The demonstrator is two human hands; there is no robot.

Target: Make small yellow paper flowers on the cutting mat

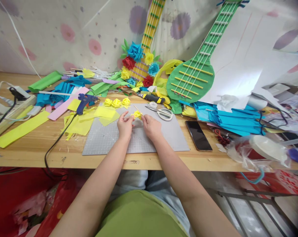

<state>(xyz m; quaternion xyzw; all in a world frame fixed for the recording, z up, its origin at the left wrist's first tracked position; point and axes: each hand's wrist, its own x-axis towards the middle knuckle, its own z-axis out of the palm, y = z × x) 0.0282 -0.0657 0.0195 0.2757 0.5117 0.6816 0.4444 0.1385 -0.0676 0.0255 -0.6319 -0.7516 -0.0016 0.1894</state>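
Over the grey cutting mat (106, 138), both hands meet at a small yellow crepe-paper flower (137, 114). My left hand (125, 126) pinches its left side between thumb and fingers. From the other side, my right hand (151, 127) is closed on a thin wooden stick (138, 109) that slants up and left past the flower. Scissors (165, 114) with pale handles lie just beyond the right hand, beside a small roll of tape (153, 104). Finished yellow paper flowers (116, 103) rest in a row at the mat's back edge, near yellow paper squares (104, 112).
A blue glue gun (83, 102) stands left, its cord hanging over the table edge. A phone (198, 135) lies right of the mat. Behind stand a green paper instrument (192, 79) and a yellow one (149, 33) with paper flowers. Blue crepe paper (228, 118) is piled right.
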